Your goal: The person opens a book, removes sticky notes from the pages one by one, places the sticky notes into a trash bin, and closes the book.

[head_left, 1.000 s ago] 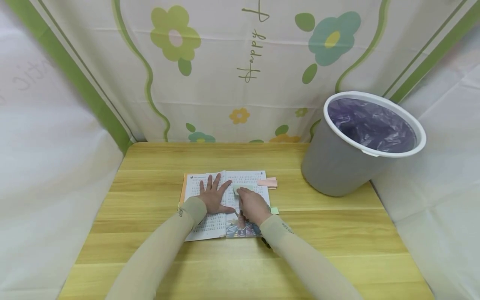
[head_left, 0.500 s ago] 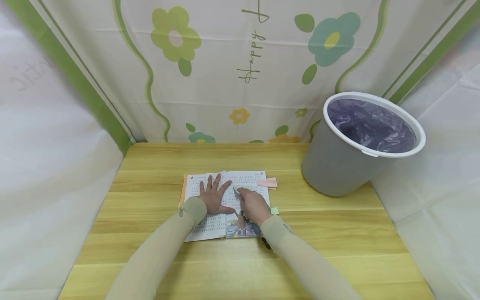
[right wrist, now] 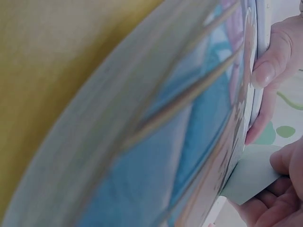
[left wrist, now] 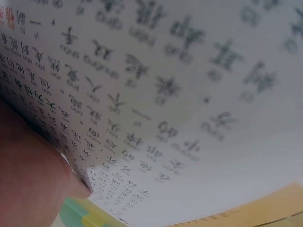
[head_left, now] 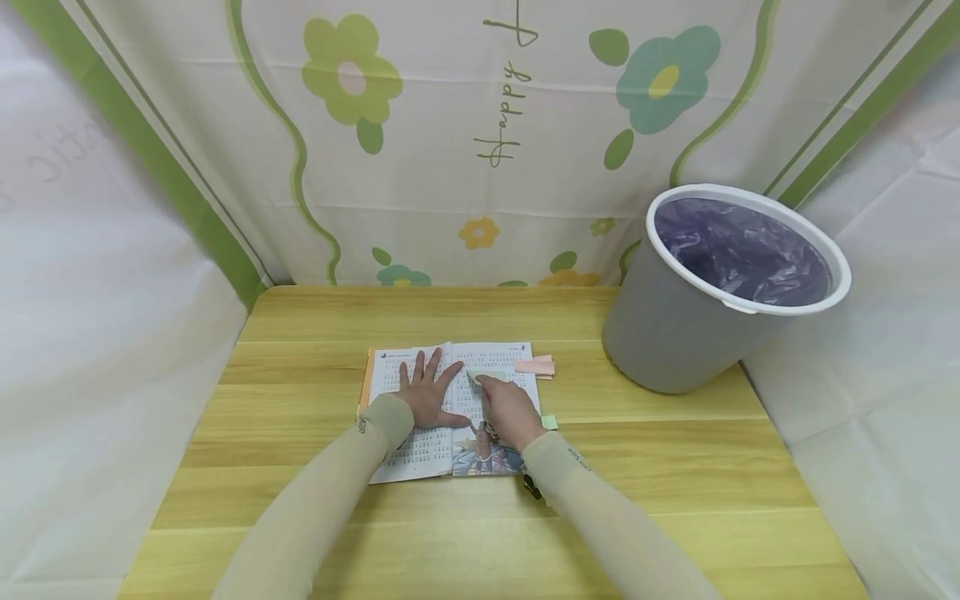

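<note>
An open book [head_left: 411, 454] with printed text lies on the wooden table, a colourful picture filling the bottom of its right page. My left hand [head_left: 429, 402] rests on the left page near the spine, fingers spread. Over the right page, my right hand [head_left: 512, 412] pinches a pale green sticky note [right wrist: 251, 172] between thumb and curled fingers. The note's left edge stands up from the page, while its right part looks flat. In the left wrist view, the text page [left wrist: 156, 94] fills most of the frame.
Pink paper tabs [head_left: 535, 366] and a small green tab [head_left: 550, 422] stick out from the book's right edge. A grey bin [head_left: 660, 325] with a purple liner stands at the right back of the table [head_left: 300, 317]. A flowered curtain [head_left: 442, 183] hangs behind.
The sticky note's left edge has lifted and curled further from the page as my right hand shifted slightly to the right. My left hand has stayed in place.
</note>
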Demonstrator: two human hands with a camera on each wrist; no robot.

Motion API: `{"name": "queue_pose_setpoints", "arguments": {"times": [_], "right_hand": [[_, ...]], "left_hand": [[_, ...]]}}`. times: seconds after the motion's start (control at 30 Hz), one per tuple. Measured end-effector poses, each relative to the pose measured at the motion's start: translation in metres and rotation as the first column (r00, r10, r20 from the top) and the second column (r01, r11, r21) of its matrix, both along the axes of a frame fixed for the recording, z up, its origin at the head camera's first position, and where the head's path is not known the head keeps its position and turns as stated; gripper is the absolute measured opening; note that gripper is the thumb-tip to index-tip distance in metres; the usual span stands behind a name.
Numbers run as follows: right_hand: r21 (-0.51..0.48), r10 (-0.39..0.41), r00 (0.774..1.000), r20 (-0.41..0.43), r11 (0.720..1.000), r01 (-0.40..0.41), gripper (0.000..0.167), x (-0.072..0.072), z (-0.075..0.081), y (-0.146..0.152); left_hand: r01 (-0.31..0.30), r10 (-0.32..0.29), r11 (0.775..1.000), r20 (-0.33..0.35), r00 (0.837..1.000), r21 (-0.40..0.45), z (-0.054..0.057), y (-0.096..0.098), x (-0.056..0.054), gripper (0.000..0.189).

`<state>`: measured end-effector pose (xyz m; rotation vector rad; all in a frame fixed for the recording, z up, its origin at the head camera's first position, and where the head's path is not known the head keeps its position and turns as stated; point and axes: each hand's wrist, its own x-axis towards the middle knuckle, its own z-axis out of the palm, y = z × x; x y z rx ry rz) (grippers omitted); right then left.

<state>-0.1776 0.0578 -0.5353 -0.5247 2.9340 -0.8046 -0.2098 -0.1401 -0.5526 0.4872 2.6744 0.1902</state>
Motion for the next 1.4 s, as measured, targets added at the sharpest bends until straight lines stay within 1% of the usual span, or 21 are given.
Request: {"name": "queue_pose_setpoints", "arguments": {"times": [0.37, 0.63, 0.77, 0.87, 1.0, 1.2, 1.27, 1.33, 1.4], "right_hand": [[-0.017, -0.006, 1.000, -0.005, 1.000, 0.006, 0.035, -0.002, -0.002, 0.002], [-0.031, -0.029, 0.999, -0.041, 0.999, 0.028, 0.033, -0.002, -0.002, 0.003], [-0.027, -0.035, 0.998, -0.055, 0.999, 0.034, 0.033, -0.002, -0.002, 0.003], [-0.034, -0.039, 0.998, -0.039, 0.999, 0.037, 0.033, -0.002, -0.001, 0.004], [-0.053, -0.040, 0.999, -0.009, 0.998, 0.040, 0.033, -0.002, 0.001, 0.006], [-0.106, -0.037, 0.999, 0.001, 0.994, 0.037, 0.034, -0.003, 0.002, 0.009], [-0.121, -0.036, 0.999, -0.013, 0.992, 0.034, 0.033, -0.003, 0.002, 0.010], [-0.118, -0.034, 0.998, -0.045, 0.993, 0.028, 0.032, -0.004, 0.001, 0.012], [-0.116, -0.032, 0.997, -0.074, 0.993, 0.023, 0.031, -0.005, 0.000, 0.013]], "left_hand": [[-0.003, 0.003, 1.000, 0.006, 1.000, 0.011, -0.002, 0.000, -0.001, 0.117], [-0.012, 0.012, 1.000, 0.012, 1.000, 0.003, -0.003, 0.001, -0.001, 0.116], [-0.012, 0.012, 1.000, 0.017, 1.000, -0.009, -0.001, 0.002, -0.001, 0.116], [-0.008, 0.009, 1.000, 0.027, 1.000, -0.025, 0.000, 0.002, -0.002, 0.116], [-0.003, 0.003, 1.000, 0.030, 1.000, -0.017, 0.003, 0.002, -0.001, 0.116], [0.005, -0.004, 1.000, 0.033, 0.999, -0.019, 0.007, 0.002, -0.001, 0.116], [0.006, -0.006, 1.000, 0.033, 0.999, -0.019, 0.007, 0.002, -0.001, 0.116], [0.005, -0.005, 1.000, 0.028, 1.000, -0.013, 0.007, 0.002, -0.001, 0.116], [0.009, -0.008, 1.000, 0.025, 1.000, -0.026, 0.007, 0.003, 0.000, 0.116]]}}
